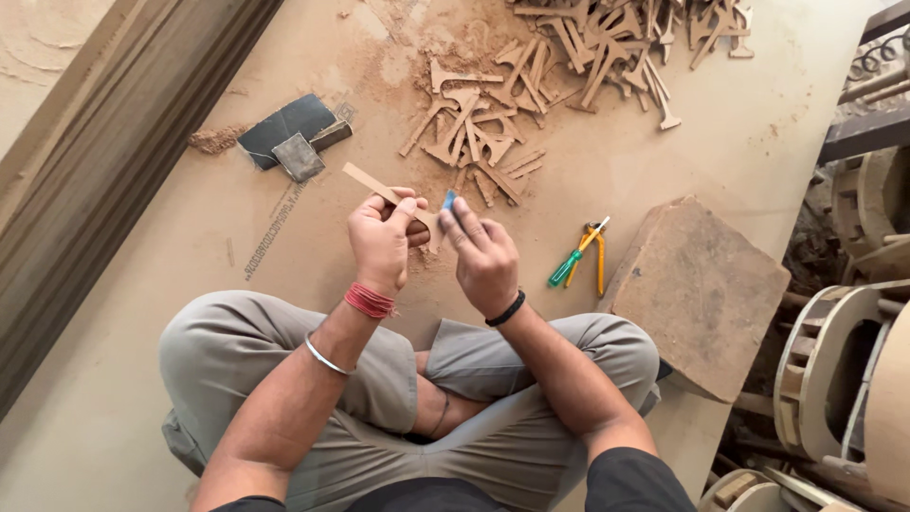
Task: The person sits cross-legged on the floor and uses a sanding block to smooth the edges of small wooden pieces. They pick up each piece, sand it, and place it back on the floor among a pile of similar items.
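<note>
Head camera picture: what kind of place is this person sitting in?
Probably a woodworking shop. A heap of cut wooden pieces lies in sawdust, sandpaper sheets sit nearby, and the left hand holds a wooden strip that the right hand touches.

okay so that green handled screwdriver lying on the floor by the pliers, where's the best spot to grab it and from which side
Probably by its green handle, the thicker end nearest the person, coming from above with the right hand. The screwdriver lies slanted, its tip resting among the yellow-handled pliers, so the handle end is the free part, clear of the stone slab.
</note>
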The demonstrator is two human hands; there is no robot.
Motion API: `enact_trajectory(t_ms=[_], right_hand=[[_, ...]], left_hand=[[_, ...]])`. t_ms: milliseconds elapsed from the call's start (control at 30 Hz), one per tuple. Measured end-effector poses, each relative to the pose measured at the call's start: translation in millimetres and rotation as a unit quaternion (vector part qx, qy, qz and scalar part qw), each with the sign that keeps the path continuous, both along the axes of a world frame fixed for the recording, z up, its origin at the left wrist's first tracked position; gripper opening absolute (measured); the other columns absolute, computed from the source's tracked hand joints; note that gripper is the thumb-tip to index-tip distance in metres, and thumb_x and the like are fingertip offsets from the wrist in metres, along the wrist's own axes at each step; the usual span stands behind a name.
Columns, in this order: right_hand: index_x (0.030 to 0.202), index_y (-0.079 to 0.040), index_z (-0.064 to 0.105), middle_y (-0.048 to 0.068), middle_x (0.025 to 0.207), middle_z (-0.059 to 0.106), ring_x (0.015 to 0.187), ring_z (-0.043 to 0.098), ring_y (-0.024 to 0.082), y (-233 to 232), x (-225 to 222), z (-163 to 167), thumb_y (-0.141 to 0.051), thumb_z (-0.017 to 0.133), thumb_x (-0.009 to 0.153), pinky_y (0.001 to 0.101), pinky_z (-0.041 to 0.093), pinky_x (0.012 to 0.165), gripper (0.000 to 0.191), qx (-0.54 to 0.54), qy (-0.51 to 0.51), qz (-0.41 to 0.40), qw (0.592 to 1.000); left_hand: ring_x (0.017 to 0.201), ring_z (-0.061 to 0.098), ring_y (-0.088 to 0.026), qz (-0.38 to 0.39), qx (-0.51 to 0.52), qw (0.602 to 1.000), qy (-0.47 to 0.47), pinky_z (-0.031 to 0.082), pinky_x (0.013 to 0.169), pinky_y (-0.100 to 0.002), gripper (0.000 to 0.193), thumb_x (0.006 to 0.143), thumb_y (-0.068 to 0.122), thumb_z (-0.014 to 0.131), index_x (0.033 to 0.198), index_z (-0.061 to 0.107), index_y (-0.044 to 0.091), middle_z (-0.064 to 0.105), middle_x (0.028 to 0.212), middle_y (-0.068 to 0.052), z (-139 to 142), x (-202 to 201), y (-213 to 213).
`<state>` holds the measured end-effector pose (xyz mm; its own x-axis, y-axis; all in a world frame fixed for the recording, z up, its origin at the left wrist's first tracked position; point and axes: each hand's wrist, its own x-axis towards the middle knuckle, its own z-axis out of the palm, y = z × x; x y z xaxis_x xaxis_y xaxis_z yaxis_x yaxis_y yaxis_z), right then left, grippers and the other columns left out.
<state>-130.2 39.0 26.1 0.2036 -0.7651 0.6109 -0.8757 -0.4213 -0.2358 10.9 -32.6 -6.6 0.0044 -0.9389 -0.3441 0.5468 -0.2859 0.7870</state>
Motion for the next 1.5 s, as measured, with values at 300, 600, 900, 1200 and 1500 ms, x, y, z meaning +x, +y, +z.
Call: enact_trajectory(t_ms=[300, 600, 900, 1200, 1500], right_hand=[[0.122, -0.006, 0.076, 0.013, 0.133, 0.069, 0.093, 0.066, 0.027, -7.7, -12.9, 2.2, 0.002, 0.069, 0.091, 0.0373, 0.057, 0.087, 0.033, -0.040, -0.022, 0.049, 0.998], [0.119, -0.009, 0.078, 0.010, 0.130, 0.069, 0.099, 0.068, 0.024, 0.9, -12.9, 6.3, 0.003, 0.068, 0.090, 0.0386, 0.058, 0.087, 0.033, -0.084, 0.033, 0.101, 0.991], [0.119, -0.008, 0.077, 0.013, 0.130, 0.070, 0.094, 0.066, 0.027, -2.4, -11.7, 10.2, 0.001, 0.068, 0.090, 0.0387, 0.058, 0.087, 0.032, -0.067, 0.015, 0.095, 0.993], [0.122, -0.006, 0.076, 0.014, 0.130, 0.070, 0.095, 0.067, 0.026, -6.3, -12.3, 8.0, -0.002, 0.069, 0.094, 0.0379, 0.057, 0.089, 0.029, -0.053, 0.010, 0.059, 0.997], [0.124, -0.006, 0.076, 0.015, 0.134, 0.069, 0.098, 0.068, 0.028, -8.1, -13.8, 1.7, 0.003, 0.065, 0.090, 0.0379, 0.057, 0.088, 0.037, -0.040, 0.001, 0.007, 0.999]], left_hand=[[0.062, 0.067, -0.016, -0.055, 0.075, 0.993, 0.078, 0.057, 0.056, -0.030, 0.011, 0.099, 0.008, 0.063, 0.109, 0.063, 0.005, 0.075, 0.093, -0.009, -13.3, 6.3, -4.0], [0.062, 0.065, -0.014, -0.084, 0.101, 0.984, 0.123, 0.057, 0.057, -0.030, 0.012, 0.100, 0.009, 0.062, 0.112, 0.062, 0.006, 0.076, 0.093, -0.010, -24.1, 7.2, -3.8], [0.059, 0.062, -0.012, -0.058, 0.068, 0.995, 0.054, 0.055, 0.052, -0.029, 0.010, 0.100, 0.008, 0.062, 0.109, 0.063, 0.005, 0.075, 0.093, -0.009, -9.6, 5.6, -2.1], [0.064, 0.069, -0.013, -0.051, -0.029, 0.998, 0.001, 0.059, 0.056, -0.028, 0.008, 0.101, 0.004, 0.060, 0.108, 0.064, 0.001, 0.076, 0.094, -0.011, 14.8, 3.1, 2.6], [0.072, 0.071, -0.010, -0.052, -0.062, 0.996, -0.036, 0.061, 0.061, -0.026, 0.008, 0.101, 0.004, 0.062, 0.107, 0.066, 0.003, 0.075, 0.096, -0.007, 10.7, 0.7, 6.2]])
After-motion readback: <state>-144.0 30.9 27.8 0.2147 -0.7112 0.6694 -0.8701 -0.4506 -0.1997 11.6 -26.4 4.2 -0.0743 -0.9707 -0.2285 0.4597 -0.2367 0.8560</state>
